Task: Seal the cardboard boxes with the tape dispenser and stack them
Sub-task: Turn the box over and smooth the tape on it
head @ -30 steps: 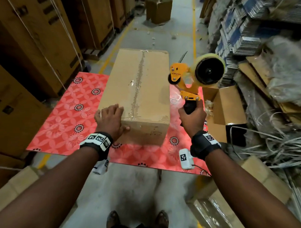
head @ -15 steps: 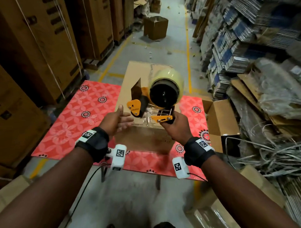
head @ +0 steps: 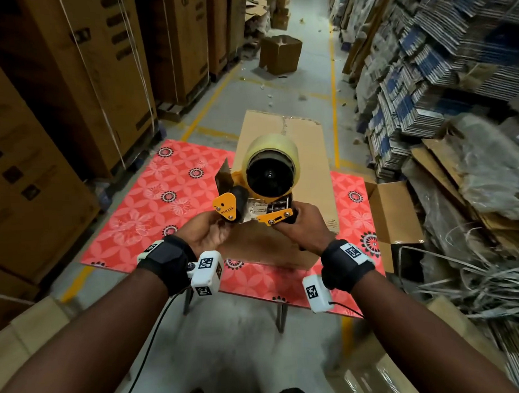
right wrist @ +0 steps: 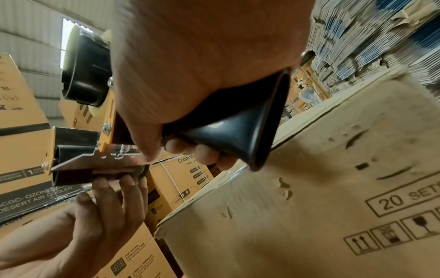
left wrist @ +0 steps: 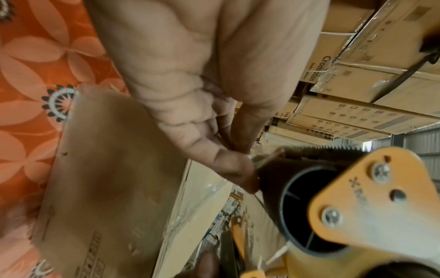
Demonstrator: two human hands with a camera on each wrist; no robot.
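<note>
warehouse aisle, red floral surface [head: 152,206] carrying the cardboard box [head: 307,165], long axis toward 12 o'clock. right hand [head: 303,230] grips the tape dispenser [head: 261,193] above its near end; left hand [head: 206,236] pinches at its roller.

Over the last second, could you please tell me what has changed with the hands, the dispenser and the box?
The left hand left the cardboard box and rose to the tape dispenser, its fingers now at the front roller. The right hand swung the dispenser from beside the box to in front of the chest. The right hand's grip on the handle is unchanged, and the box remains on the red table.
</note>
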